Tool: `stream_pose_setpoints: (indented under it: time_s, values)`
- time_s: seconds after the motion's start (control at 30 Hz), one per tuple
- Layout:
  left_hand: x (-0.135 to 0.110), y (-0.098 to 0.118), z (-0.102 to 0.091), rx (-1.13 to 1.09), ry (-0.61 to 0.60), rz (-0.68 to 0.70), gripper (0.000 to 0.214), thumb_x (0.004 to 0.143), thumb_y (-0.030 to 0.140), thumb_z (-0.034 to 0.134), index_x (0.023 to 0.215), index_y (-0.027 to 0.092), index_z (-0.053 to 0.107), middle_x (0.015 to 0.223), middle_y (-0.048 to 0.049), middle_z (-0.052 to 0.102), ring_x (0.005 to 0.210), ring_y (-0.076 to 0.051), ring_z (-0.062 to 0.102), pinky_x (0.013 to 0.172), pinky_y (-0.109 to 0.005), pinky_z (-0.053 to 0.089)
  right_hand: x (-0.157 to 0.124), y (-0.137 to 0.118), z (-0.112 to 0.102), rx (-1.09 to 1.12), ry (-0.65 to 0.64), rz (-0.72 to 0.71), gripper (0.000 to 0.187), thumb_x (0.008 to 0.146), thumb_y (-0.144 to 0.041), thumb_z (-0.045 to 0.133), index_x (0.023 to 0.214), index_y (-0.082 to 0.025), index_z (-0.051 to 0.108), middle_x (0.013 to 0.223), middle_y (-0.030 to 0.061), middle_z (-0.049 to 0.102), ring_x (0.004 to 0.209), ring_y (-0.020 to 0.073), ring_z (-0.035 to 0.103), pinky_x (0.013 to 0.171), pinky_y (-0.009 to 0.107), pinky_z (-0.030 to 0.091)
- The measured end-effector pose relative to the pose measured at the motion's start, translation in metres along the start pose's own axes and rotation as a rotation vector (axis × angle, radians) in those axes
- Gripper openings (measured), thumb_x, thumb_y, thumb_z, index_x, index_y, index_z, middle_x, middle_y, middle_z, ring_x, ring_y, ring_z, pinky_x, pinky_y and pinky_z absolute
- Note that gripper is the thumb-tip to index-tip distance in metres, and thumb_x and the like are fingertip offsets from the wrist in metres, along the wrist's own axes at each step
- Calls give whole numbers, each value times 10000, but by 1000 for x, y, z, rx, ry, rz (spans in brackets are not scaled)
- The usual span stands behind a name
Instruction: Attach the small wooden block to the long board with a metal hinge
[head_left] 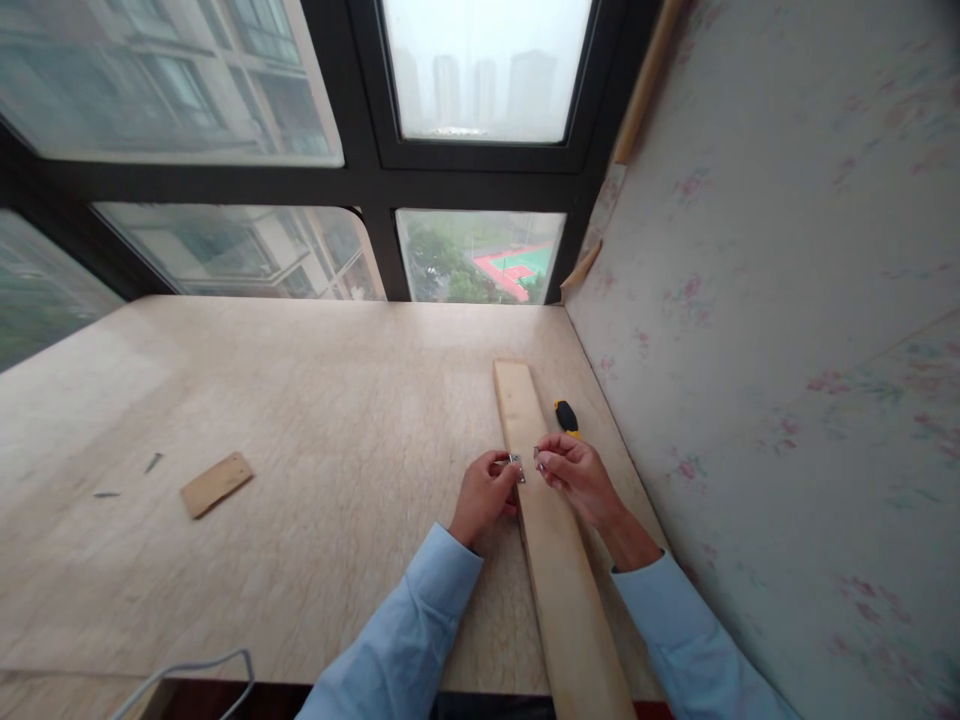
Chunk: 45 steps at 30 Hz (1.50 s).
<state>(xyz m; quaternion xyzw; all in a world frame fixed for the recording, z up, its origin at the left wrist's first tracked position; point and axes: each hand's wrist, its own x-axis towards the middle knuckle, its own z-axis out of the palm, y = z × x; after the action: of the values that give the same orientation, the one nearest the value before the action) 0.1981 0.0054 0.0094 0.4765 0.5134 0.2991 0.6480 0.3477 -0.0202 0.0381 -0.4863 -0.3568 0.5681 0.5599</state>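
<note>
Your board (551, 540) lies flat on the pale top (337, 400), with its far end leaning to 11 o'clock and its near end by you. Your left hand (481, 495) is at 8 o'clock from a shiny plate (517, 468), which sits at the board's left edge. That thumb and finger pinch the plate. Your right hand (583, 482) is at 3 o'clock from the plate, over the board, and its fingertips are closed on a small shiny bit (538, 459). The bit is too small for me to name, and I can't tell if it touches the wood. A tool (566, 416) with a black and yellow grip lies at 12 o'clock from your right hand, just beside the board; your hand hides its near end. At 9 o'clock from your left hand, well apart, is a flat block (217, 485). One thin pin (153, 462) is at 10 o'clock from the block, and another pin (106, 494) is at 9. A cord (191, 665) loops at 8 o'clock from your left hand. The flowered wall (787, 300) stands at 3 o'clock from the board.
</note>
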Motion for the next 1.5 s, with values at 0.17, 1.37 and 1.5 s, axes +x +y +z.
stream_pose_setpoints:
  time_s: [0.17,1.37,1.5]
  values:
    - [0,2,0,12,8,-5,290,824,281,604,1071,130,619,803,-56,682,514,-125,622,409,-230,534,-4,1,-2,-1,-49,0,383,653,-328,781,999,-199,680,639,-26,612,523,85,476,479,213,364]
    - [1,-2,0,21,10,-8,347,817,308,628,1117,133,624,873,-76,698,575,-127,637,430,-189,518,-8,13,-13,-780,-208,-500,147,864,-283,603,949,-263,721,889,60,713,827,207,645,740,356,518]
    - [0,-1,0,20,8,-13,362,814,322,631,1122,132,623,889,-83,700,574,-130,639,436,-202,523,-8,10,-16,-776,-246,-472,182,896,-305,576,992,-269,727,949,66,726,879,213,653,789,373,519]
